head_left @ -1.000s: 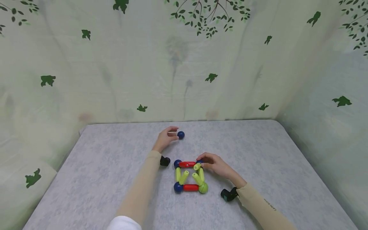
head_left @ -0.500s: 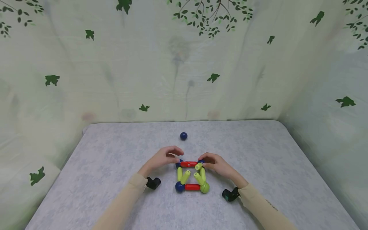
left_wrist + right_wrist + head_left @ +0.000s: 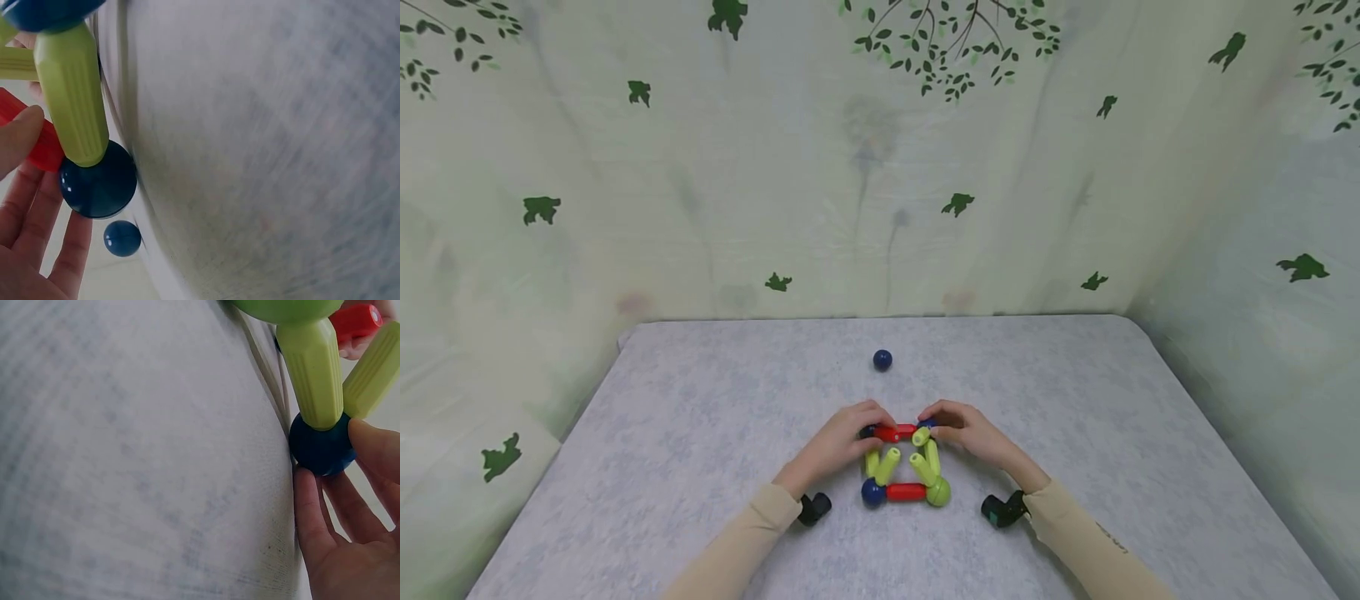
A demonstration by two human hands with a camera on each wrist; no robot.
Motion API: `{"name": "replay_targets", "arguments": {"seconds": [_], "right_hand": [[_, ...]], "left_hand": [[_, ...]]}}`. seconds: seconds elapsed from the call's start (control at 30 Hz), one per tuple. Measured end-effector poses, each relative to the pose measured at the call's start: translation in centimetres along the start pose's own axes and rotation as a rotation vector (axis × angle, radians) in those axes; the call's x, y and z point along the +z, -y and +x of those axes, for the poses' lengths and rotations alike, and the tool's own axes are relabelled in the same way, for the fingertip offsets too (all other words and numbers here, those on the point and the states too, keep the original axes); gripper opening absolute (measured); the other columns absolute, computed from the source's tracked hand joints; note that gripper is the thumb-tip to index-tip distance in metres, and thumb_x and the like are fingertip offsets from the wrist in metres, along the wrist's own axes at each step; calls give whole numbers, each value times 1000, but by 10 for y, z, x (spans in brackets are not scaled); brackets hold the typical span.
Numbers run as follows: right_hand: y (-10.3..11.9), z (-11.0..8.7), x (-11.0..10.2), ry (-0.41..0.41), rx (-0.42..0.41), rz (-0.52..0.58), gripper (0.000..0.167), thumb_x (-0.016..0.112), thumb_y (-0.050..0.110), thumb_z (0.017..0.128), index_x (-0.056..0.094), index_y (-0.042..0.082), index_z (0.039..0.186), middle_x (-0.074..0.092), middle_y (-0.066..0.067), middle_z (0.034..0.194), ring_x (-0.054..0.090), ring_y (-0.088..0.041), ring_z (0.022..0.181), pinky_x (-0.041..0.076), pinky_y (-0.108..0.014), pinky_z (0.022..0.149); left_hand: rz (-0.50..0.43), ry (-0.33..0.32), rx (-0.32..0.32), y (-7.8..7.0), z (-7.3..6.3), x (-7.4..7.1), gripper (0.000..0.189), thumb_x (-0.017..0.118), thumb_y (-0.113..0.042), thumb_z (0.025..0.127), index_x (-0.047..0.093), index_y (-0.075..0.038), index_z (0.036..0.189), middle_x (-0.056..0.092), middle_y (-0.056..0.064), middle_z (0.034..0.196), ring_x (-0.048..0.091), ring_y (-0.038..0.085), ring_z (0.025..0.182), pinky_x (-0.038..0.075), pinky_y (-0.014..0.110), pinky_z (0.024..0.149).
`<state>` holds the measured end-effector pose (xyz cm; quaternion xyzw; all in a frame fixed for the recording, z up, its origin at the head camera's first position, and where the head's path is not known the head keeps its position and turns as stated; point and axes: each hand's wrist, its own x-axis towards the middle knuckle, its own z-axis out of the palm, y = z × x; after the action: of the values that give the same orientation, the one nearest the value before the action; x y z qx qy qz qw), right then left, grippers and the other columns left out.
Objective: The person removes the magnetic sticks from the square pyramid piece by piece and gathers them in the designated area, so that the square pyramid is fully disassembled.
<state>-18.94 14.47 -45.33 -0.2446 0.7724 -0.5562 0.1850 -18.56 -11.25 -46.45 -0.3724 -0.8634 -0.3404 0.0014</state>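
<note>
A four-sided frame of stick-and-ball building pieces sits on the table, with several yellow-green rods, some leaning upward. Its near side is a red rod [image 3: 906,492] between a blue ball [image 3: 873,492] and a green ball [image 3: 938,492]. At the far left corner my left hand [image 3: 842,437] pinches a red rod [image 3: 44,147] beside another blue ball [image 3: 99,184]; its fingers partly hide that corner. My right hand [image 3: 973,433] holds the far right blue ball [image 3: 319,447] between thumb and fingers. Yellow-green rods [image 3: 315,375] join this ball.
A loose blue ball [image 3: 882,360] lies beyond the frame, towards the back of the grey table [image 3: 700,375]. Behind the table hangs a pale backdrop [image 3: 775,208] with leaf prints. Black wrist cameras [image 3: 1002,509] hang close above the tabletop.
My left hand has left the loose blue ball, come back towards me to the frame's far left corner, and taken hold of a red rod. My right hand has stayed on its ball.
</note>
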Motion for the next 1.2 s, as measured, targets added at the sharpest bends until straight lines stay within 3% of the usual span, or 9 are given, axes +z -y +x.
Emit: {"name": "replay_targets", "arguments": {"seconds": [0.33,0.57,0.73,0.9,1.2], "right_hand": [[-1,0,0,1,13,-6,26,51,-2,96,56,-9,120,58,-19,118,53,-32,114,41,-47,98],[2,0,0,5,8,-8,27,51,-3,95,55,-10,121,58,-19,119,53,-34,114,41,-48,98],[1,0,0,-1,26,-15,26,51,-3,95,56,-8,121,58,-17,118,54,-31,112,42,-47,97],[2,-1,1,-9,25,-22,25,52,-2,96,57,-7,120,59,-17,118,54,-30,111,42,-45,96],[2,-1,1,-9,9,-35,25,51,-4,95,57,-9,119,58,-19,117,54,-30,109,43,-43,94]], "left_hand": [[27,-43,-10,-2,-2,1,22,62,-6,92,66,-16,111,59,-6,105,55,9,94,48,31,83],[-65,-123,-85,5,-4,-3,30,67,-4,88,65,-13,117,61,-4,107,57,12,97,49,32,84],[-79,-164,-171,11,-7,-17,33,70,-1,85,62,-12,115,62,-2,107,58,15,94,51,35,82],[-58,-204,-249,26,-11,-36,29,71,1,84,66,-12,109,63,0,104,58,18,94,52,38,82],[12,-261,-352,68,-25,-68,24,69,2,85,67,-6,107,63,10,105,58,27,96,51,43,83]]}}
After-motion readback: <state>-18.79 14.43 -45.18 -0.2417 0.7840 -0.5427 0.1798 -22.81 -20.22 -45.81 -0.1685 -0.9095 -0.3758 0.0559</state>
